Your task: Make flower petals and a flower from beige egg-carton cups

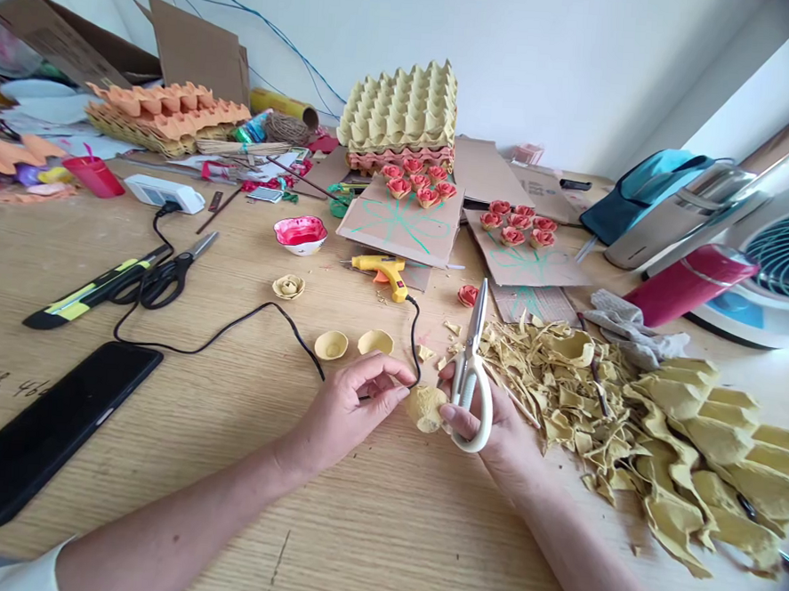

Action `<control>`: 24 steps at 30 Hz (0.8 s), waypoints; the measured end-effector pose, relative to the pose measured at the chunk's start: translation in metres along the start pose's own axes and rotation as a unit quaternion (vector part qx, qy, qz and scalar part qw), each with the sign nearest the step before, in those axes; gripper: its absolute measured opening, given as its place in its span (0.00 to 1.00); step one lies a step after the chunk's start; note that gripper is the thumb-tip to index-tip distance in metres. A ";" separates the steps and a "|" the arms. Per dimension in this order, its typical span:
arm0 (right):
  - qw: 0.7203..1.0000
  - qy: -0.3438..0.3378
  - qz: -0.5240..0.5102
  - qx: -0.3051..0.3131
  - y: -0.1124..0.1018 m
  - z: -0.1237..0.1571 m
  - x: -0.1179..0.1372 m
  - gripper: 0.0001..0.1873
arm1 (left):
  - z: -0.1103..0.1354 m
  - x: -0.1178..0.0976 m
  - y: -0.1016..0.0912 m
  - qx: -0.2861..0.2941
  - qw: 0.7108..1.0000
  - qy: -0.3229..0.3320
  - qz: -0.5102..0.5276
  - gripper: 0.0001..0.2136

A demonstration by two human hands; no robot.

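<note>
My right hand is wrapped round white-handled scissors, their blades pointing up and together. Its thumb also presses on the edge of a small yellow cup cut from an egg tray. From the other side, the thumb and forefinger of my left hand meet at this cup's left edge. Two more cut cups, one on the left and one on the right, lie just beyond my left hand. An unpainted paper rose sits farther off.
A yellow glue gun lies ahead, its black cord crossing the table. Yellow scraps and cut egg tray fill the right. Red roses rest on cardboard. Black scissors and a phone are at left.
</note>
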State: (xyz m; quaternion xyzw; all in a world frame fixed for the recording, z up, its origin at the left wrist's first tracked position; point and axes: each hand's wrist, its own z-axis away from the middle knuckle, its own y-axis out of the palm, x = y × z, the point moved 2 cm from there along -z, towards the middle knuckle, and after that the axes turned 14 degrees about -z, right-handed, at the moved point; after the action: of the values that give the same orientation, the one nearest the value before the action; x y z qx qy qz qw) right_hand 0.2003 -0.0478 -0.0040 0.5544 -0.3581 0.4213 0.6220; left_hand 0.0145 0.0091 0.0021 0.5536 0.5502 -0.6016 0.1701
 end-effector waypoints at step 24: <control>0.998 -0.004 0.040 0.043 0.009 0.001 0.006 0.24 | 0.001 -0.009 -0.006 0.005 0.984 0.078 -0.160 0.06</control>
State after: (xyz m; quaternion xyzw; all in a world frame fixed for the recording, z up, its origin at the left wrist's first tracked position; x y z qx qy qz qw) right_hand 0.1941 -0.0478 0.0050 0.5678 -0.3638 0.4584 0.5788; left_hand 0.0121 0.0070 0.0126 0.5040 0.6403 -0.5790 0.0255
